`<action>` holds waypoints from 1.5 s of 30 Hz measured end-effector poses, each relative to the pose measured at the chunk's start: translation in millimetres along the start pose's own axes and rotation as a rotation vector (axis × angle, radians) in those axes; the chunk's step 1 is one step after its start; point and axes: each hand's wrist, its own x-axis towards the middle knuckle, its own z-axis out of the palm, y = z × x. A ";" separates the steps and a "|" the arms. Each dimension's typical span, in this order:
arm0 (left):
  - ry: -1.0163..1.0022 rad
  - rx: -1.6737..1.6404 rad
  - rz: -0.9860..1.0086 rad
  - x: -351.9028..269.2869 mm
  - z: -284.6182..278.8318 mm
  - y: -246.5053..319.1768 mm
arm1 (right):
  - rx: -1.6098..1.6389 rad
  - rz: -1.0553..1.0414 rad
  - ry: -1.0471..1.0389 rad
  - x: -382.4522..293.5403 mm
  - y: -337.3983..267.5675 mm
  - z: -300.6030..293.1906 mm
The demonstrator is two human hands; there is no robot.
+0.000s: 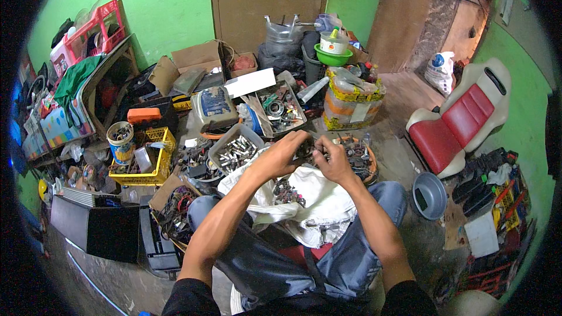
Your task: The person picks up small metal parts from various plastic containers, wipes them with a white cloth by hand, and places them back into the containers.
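My left hand (290,148) curls around a small dark part (306,151) above my lap; the fingers hide most of it. From the other side, the bent thumb and fingers of my right hand (333,159) pinch the same part. Its exact kind is not clear. A white woven sack (325,193) is spread below both hands, across my knees. Small dark and reddish parts (287,194) lie in a heap on the sack. Just beyond my left forearm is a grey plastic tub (215,154) holding many metal cylindrical pieces (239,151).
An orange-rimmed basin (372,160) of parts stands beyond my right hand. Ahead are a box of mixed hardware (281,109) and a taped carton (351,105). A yellow crate (142,177) stands left; a red-and-cream car seat (461,118) and grey basin (429,196) are right.
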 end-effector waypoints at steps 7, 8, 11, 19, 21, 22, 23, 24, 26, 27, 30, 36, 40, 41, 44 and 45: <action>0.021 0.057 0.016 1.6 -2.2 -5.7 | 0.979 0.428 0.013 -4.3 16.8 -6.1; 0.031 0.044 -0.002 0.8 -3.6 -10.1 | 1.118 0.447 0.061 -1.9 15.0 -7.8; 0.079 0.097 -0.039 -5.4 -10.1 -19.5 | 1.363 0.619 0.158 5.8 13.5 -9.7; -0.030 0.192 -0.066 -6.9 -17.4 -15.8 | 1.215 1.192 0.058 -23.2 62.3 34.5; -0.156 0.217 -0.111 -4.1 -2.7 -28.3 | 1.140 1.247 -0.390 -49.2 90.9 53.8; -0.238 0.249 -0.135 -5.7 4.1 -34.8 | 1.015 1.328 -0.534 -63.7 95.5 65.2; -0.319 0.282 -0.158 -6.4 9.5 -41.9 | 0.882 1.399 -0.675 -76.6 97.4 74.9; -0.447 0.314 -0.194 -4.5 13.2 -52.2 | 0.765 1.403 -0.757 -86.5 99.1 81.5; -0.425 0.337 -0.206 -3.4 14.7 -59.0 | 0.650 1.422 -0.786 -106.0 114.7 85.6; -0.421 0.350 -0.227 -10.5 13.8 -66.5 | 0.709 1.444 -0.721 -107.3 113.0 86.2; -0.472 0.321 -0.364 -19.4 -3.3 -82.7 | 0.895 1.440 -0.396 -112.9 122.2 75.8; -0.302 0.318 -0.289 -24.4 -27.3 -79.8 | 1.168 1.539 -0.095 -137.5 166.7 93.5; -0.140 0.264 -0.230 -29.9 -29.9 -83.5 | 0.814 1.289 0.026 -102.2 192.0 146.2; -0.089 0.218 -0.157 -1.3 -20.2 -69.8 | 0.736 1.237 0.172 -89.9 235.3 121.6; -0.130 0.164 -0.175 26.2 -15.4 -47.3 | 0.653 1.176 0.269 -46.2 267.9 86.4; -0.149 0.157 -0.222 16.7 -22.1 -48.0 | 0.528 1.209 0.147 -29.6 249.9 93.6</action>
